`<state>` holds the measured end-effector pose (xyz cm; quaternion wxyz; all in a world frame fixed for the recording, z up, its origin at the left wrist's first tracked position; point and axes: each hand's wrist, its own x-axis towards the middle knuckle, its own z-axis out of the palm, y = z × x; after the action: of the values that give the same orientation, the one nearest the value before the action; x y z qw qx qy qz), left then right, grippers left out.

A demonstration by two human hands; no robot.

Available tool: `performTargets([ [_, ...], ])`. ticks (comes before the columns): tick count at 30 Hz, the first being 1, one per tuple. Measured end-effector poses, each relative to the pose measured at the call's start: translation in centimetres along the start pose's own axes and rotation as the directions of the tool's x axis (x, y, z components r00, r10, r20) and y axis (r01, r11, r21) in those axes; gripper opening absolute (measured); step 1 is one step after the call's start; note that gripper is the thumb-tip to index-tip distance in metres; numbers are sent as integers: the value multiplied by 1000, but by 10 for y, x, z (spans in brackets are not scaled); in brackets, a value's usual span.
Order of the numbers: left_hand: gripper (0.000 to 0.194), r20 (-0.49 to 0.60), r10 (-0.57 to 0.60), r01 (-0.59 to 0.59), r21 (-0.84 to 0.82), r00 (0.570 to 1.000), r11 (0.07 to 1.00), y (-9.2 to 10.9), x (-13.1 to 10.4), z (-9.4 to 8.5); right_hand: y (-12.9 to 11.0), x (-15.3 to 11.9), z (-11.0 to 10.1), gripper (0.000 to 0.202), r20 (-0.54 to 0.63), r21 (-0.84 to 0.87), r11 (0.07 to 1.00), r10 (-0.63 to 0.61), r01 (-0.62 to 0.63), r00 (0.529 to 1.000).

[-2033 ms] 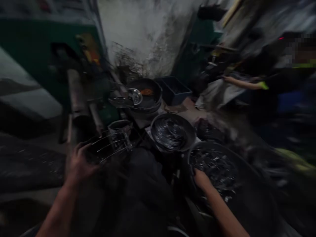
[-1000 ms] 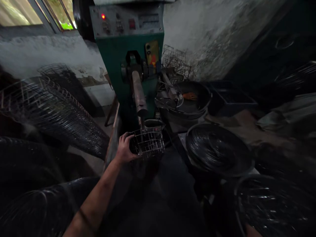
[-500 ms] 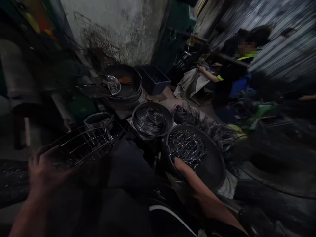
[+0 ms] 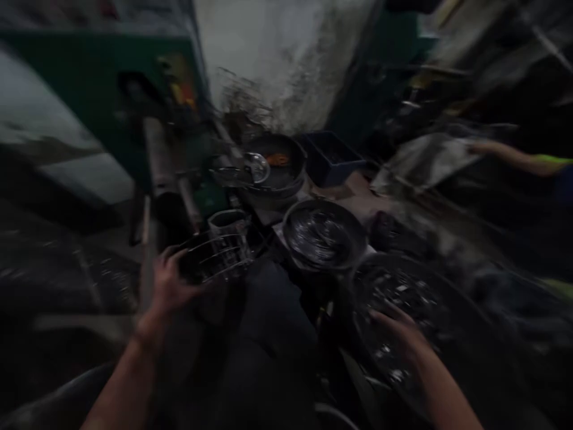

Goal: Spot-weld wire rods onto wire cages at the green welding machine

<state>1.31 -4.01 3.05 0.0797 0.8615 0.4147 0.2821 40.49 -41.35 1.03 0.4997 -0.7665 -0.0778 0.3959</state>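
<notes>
Motion blurs a dim workshop as the view swings left from half a second ago, bringing the green machine (image 4: 102,89) back into sight and leaving little more than a co-worker's arm (image 4: 505,156) at the right edge. The left hand (image 4: 170,286) still holds one wire basket (image 4: 224,255), thumb and fingers spread apart at its near end, in front of one bucket (image 4: 228,218). The right hand (image 4: 405,334), earlier at the rim of the large pan (image 4: 478,340), now shows over its metal pieces (image 4: 398,289), too blurred to count; whether the fingers pinch any cannot be told. Beyond, a second pan (image 4: 356,236) contains one wire coil (image 4: 320,233). Farther back, a third pan (image 4: 286,178) contains one orange object (image 4: 277,159), with one shiny bowl (image 4: 259,168) at its left side and one blue crate (image 4: 338,167) beside it.
</notes>
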Motion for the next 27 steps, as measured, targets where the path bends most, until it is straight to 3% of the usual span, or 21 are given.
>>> performTargets([
  [2, 84, -9, 70, -70, 8, 998, 998, 4, 1, -2, -17, 3, 28, 38, 165, 20, 1000, -7, 4, 986],
  [4, 86, -25, 85, -85, -7, 996, 996, 6, 1, -3, -34, 1, 66, 40, 366, 14, 999, -39, 36, 930],
  [8, 94, -58, 59, -61, -25, 997, 998, 7, -4, -2, -56, -15, 155, 39, 664, 12, 998, -52, 59, 746],
  [12, 98, -53, 73, -75, -37, 996, 997, 6, -9, -1, -73, -19, 231, 30, 847, 153, 983, -76, -104, 527],
  [13, 99, -52, 76, -78, -36, 996, 996, 6, -9, -1, -80, -18, 246, 28, 866, 181, 974, -91, -139, 491],
  [14, 98, -51, 78, -79, -33, 996, 996, 7, -10, -1, -87, -16, 260, 26, 871, 200, 968, -105, -151, 480],
  [16, 97, -52, 77, -78, -23, 996, 997, 7, -10, 0, -104, -13, 281, 26, 850, 202, 975, -129, -91, 511],
  [19, 95, -65, 75, -76, -10, 995, 997, 5, -10, 2, -130, -11, 302, 28, 806, 81, 965, -209, 248, 553],
  [21, 96, -70, 95, -96, -13, 993, 995, 2, -10, 5, -145, -13, 309, 25, 811, -64, 835, -276, 547, 515],
  [23, 97, -81, 124, -125, -16, 989, 992, -1, -11, 10, -156, -18, 313, 21, 853, -237, 535, -285, 811, 437],
  [25, 95, -84, 133, -135, -10, 987, 991, -5, -11, 14, -162, -24, 317, 21, 894, -356, 180, -222, 917, 390],
  [27, 94, -82, 130, -131, -7, 988, 991, -7, -12, 17, -165, -29, 321, 24, 902, -408, -49, -173, 912, 395],
])
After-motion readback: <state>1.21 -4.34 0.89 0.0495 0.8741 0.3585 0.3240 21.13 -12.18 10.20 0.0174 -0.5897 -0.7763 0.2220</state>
